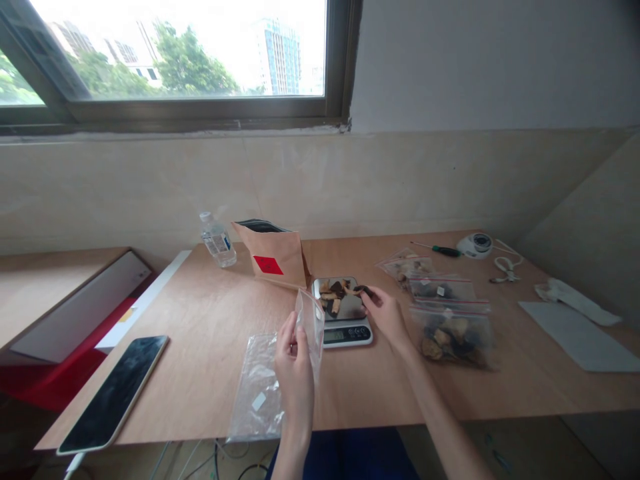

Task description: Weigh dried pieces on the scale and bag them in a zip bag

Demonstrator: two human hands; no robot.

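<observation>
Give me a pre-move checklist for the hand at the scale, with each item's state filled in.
1. Clear plastic zip bag held upright in left hand: ok.
2. Bag mouth open: cannot tell.
3. Right hand pinching a dark dried piece over the small silver kitchen scale: ok.
4. Scale display reading: cannot tell, too small.
5. Brown paper pouch with red label standing upright behind the scale: ok.
6. Filled zip bags lying right of the scale, apart from it: ok.

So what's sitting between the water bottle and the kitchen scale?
In the head view, a brown paper pouch with a red label stands open between the water bottle and the kitchen scale.
</observation>
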